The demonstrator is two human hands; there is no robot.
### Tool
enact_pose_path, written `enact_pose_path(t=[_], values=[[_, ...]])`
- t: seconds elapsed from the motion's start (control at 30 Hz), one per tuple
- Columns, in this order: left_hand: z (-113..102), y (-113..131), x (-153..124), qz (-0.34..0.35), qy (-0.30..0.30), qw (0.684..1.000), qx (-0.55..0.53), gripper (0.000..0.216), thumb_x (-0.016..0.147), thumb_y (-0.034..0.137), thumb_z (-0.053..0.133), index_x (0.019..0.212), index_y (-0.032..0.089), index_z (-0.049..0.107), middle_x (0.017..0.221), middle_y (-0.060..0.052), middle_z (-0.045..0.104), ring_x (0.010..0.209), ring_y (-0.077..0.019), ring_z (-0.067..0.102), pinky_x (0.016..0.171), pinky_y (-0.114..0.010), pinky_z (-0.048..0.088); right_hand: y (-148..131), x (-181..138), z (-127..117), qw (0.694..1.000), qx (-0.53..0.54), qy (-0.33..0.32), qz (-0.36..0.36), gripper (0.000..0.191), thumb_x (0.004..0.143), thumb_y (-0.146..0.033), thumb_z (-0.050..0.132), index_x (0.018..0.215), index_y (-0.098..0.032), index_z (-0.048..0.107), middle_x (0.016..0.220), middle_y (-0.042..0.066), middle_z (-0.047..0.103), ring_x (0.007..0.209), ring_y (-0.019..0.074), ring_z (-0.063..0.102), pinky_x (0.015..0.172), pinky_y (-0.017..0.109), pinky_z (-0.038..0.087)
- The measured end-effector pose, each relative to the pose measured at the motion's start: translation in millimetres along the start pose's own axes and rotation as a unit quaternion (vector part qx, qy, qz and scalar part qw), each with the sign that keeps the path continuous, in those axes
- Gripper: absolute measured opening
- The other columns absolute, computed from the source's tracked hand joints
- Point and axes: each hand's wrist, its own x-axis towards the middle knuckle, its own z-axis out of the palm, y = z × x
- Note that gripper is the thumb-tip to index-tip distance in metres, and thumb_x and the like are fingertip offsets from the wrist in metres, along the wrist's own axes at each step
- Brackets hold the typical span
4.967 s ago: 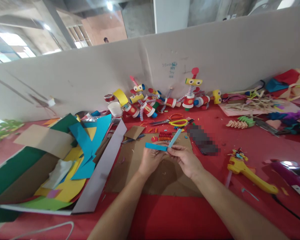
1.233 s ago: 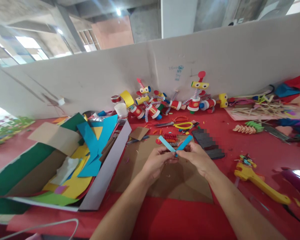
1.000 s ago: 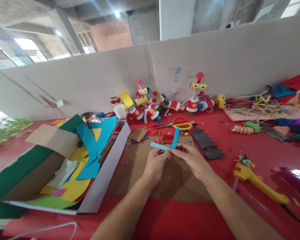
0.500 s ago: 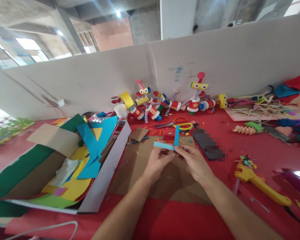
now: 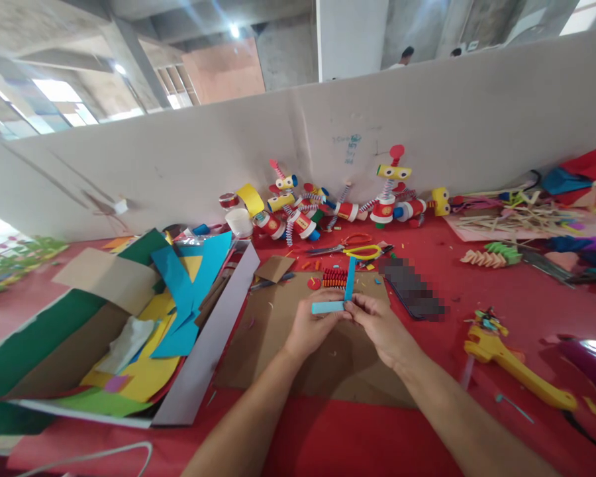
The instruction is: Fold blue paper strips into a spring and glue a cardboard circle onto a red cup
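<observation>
Blue paper strips form an L between my hands: a lighter strip [image 5: 326,307] lies sideways and a deeper blue strip [image 5: 350,279] points away from me. My left hand [image 5: 312,327] is closed on the sideways strip, thumb toward the corner. At that corner my right hand [image 5: 380,322] pinches the strips where they meet. Both hands are over a brown cardboard sheet [image 5: 263,351]. Just beyond them lie a red and orange folded paper spring [image 5: 334,277] and a small red disc [image 5: 314,283].
A box [image 5: 213,358] of coloured paper stands left. Scissors [image 5: 362,252] and finished paper-cup figures [image 5: 302,222] sit along the back. To the right are a dark phone-like slab [image 5: 411,288], a yellow glue gun [image 5: 519,368] and a pile of thin sticks [image 5: 516,215].
Both hands have come slightly nearer to me with the blue strips. The red disc beside the paper spring now shows.
</observation>
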Motion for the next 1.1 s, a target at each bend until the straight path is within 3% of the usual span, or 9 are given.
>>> enact_pose_path(t=[0.1,0.2,0.47,0.63,0.73,0.83,1.1], values=[[1,1,-1,-0.004,0.002,1.0,-0.001,0.014,0.071,0.028,0.068,0.083,0.02,0.071,0.097,-0.008,0.065,0.095,-0.021,0.057,0.09,-0.033,0.041,-1,0,0,1.0,0.008,0.005,0.0,0.023,0.068,-0.041,0.07,0.076,-0.02,0.068,0.07,0.0,0.063,0.073,0.0164,0.052,0.073,0.029,0.037],[4,-2,-3,-0.041,0.03,0.998,-0.03,0.018,0.072,0.031,0.067,0.085,0.019,0.068,0.092,-0.006,0.062,0.087,-0.0182,0.057,0.08,-0.03,0.044,-2,0,-1,0.999,0.025,0.03,0.013,0.024,0.065,-0.041,0.072,0.073,-0.019,0.069,0.068,0.001,0.063,0.07,0.0162,0.052,0.07,0.028,0.039],[12,-3,-4,-0.13,-0.003,0.988,-0.084,0.035,0.08,0.043,0.055,0.06,0.015,0.062,0.054,-0.002,0.056,0.054,-0.0123,0.052,0.057,-0.025,0.041,-6,1,-1,0.995,0.069,0.056,0.04,0.023,0.059,-0.039,0.075,0.062,-0.018,0.069,0.059,0.0,0.059,0.06,0.013,0.048,0.062,0.028,0.037],[17,-5,-5,-0.152,0.017,0.974,-0.165,0.03,0.079,0.042,0.055,0.068,0.015,0.064,0.059,-0.002,0.059,0.055,-0.0138,0.055,0.057,-0.027,0.045,-2,2,-2,0.996,0.06,0.048,0.04,0.025,0.063,-0.042,0.073,0.068,-0.018,0.069,0.063,0.001,0.061,0.06,0.0143,0.05,0.061,0.029,0.038],[20,-6,-5,-0.146,0.051,0.974,-0.163,0.027,0.078,0.04,0.056,0.074,0.016,0.065,0.06,-0.001,0.059,0.053,-0.0137,0.054,0.055,-0.027,0.045,-2,1,1,0.997,0.063,0.037,0.036,0.027,0.065,-0.042,0.072,0.073,-0.017,0.071,0.064,0.001,0.062,0.06,0.0142,0.05,0.061,0.03,0.039],[21,-6,-6,-0.135,0.08,0.976,-0.151,0.025,0.078,0.037,0.056,0.067,0.016,0.064,0.058,-0.001,0.059,0.053,-0.0137,0.055,0.055,-0.027,0.045,-2,-1,6,0.997,0.069,0.037,0.019,0.026,0.066,-0.041,0.071,0.076,-0.017,0.071,0.063,0.001,0.06,0.058,0.0129,0.048,0.06,0.028,0.039],[27,-6,-8,-0.154,0.105,0.965,-0.185,0.022,0.079,0.035,0.057,0.073,0.016,0.066,0.063,-0.001,0.064,0.057,-0.0141,0.057,0.059,-0.027,0.047,-3,-1,7,0.995,0.083,0.054,0.019,0.017,0.068,-0.034,0.07,0.073,-0.018,0.07,0.061,-0.001,0.059,0.056,0.0115,0.047,0.056,0.027,0.037]])
